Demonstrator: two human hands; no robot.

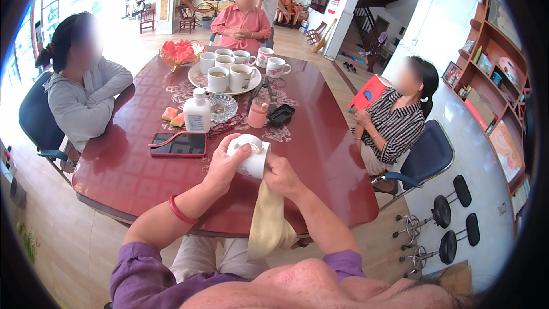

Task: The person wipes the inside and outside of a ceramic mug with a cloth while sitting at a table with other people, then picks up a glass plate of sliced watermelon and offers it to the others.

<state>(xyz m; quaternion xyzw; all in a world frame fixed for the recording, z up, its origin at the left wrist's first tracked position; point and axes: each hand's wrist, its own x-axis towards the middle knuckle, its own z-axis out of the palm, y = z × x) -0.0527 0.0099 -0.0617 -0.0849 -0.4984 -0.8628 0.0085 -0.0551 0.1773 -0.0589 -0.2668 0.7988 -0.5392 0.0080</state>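
Note:
Over the near edge of the dark red table (320, 137), a white mug (257, 163) with a pink flower print is held on its side. My left hand (223, 165) is closed around it at the base and handle end. At the mug's mouth, my right hand (282, 176) is closed on a pale yellow cloth (266, 217), which hangs below the table edge. The fingers of that hand partly hide behind the mug, so how far the cloth goes inside does not show.
A round tray (235, 92) carries several mugs; two more mugs stand beside it. Nearer are a phone (186, 147), white bottle (197, 115), glass ashtray (223, 115), pink bottle (257, 115) and melon pieces (170, 114). A fruit bowl (178, 57) stands behind. Three people sit around the table; another stands beyond.

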